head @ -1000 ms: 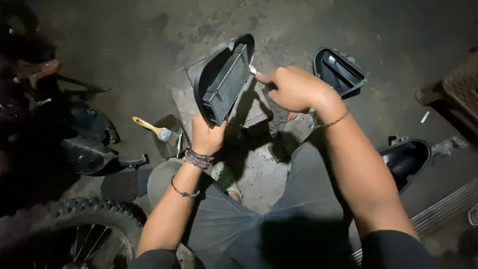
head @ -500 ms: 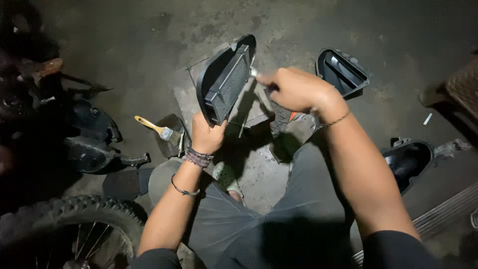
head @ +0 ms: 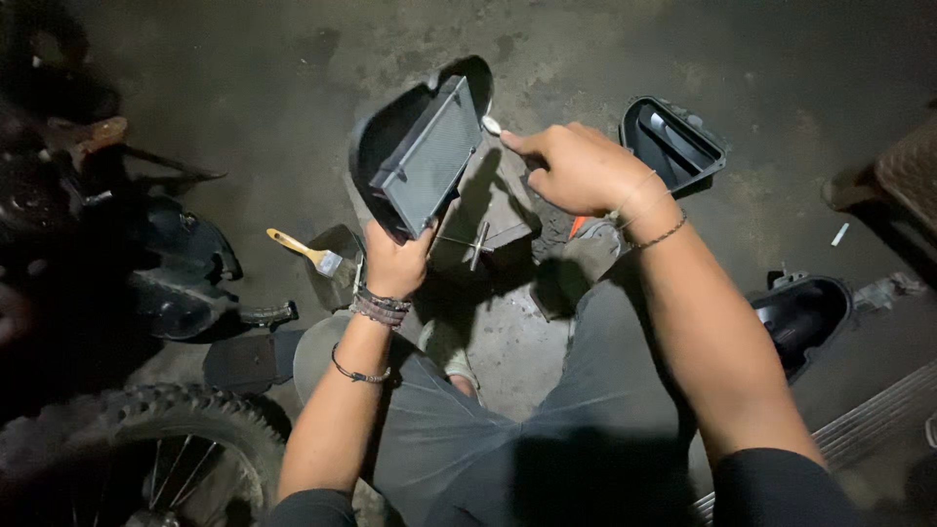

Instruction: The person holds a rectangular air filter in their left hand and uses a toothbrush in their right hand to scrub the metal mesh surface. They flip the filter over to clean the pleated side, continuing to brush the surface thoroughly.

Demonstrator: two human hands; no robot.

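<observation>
My left hand [head: 394,262] grips the lower edge of a black plastic housing [head: 390,146] and holds it tilted up over the floor. A grey ribbed filter panel [head: 429,156] sits inside the housing. My right hand [head: 578,168] is closed around a tool whose small pale tip [head: 491,125] shows at the housing's right edge. An orange bit of the tool's handle [head: 576,226] pokes out under the wrist. Both wrists wear bracelets.
A black plastic cover [head: 673,144] lies on the concrete at the upper right. Another dark part [head: 800,317] lies at the right. A yellow-handled brush [head: 305,250] lies at the left, near a motorcycle part [head: 185,283]. A knobby tyre [head: 156,439] fills the lower left.
The housing and my right hand have shifted slightly up and right together. The grip of each hand is the same.
</observation>
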